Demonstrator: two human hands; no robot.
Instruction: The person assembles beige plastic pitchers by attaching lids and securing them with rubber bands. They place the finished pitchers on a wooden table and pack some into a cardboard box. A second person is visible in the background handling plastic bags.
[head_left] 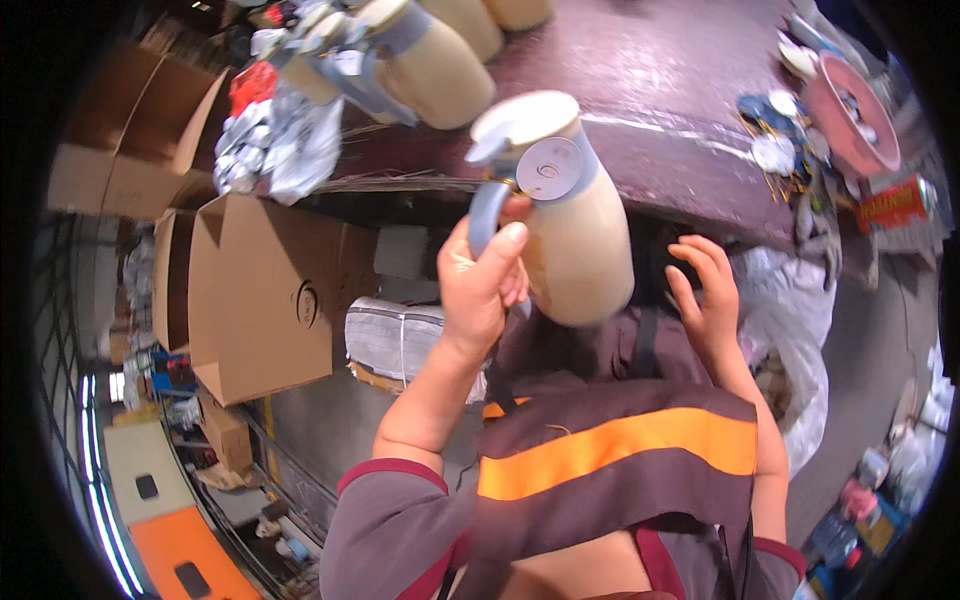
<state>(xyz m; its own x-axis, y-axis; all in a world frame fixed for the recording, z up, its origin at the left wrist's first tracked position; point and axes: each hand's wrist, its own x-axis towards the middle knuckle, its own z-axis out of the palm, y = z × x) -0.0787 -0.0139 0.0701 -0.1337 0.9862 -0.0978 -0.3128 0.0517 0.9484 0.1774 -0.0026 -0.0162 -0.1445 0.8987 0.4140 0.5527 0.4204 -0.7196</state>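
Gripping the blue-grey handle of a cream jug [575, 235], left hand [480, 285] has its fingers clamped round it, thumb up on top, jug lifted just in front of the dark red table [660, 90] edge. Right hand [708, 300] hovers just beside the jug's base, fingers apart, not touching. More cream jugs [430, 60] lie on the table. Open cardboard box [260, 300] stands to the left, pink bowl [850, 115] far right.

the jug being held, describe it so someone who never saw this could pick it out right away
Start at the dark red table; similar cream jugs stand along its far side. The jug is off its near edge, lifted by the left hand, whose fingers wrap its grey handle.
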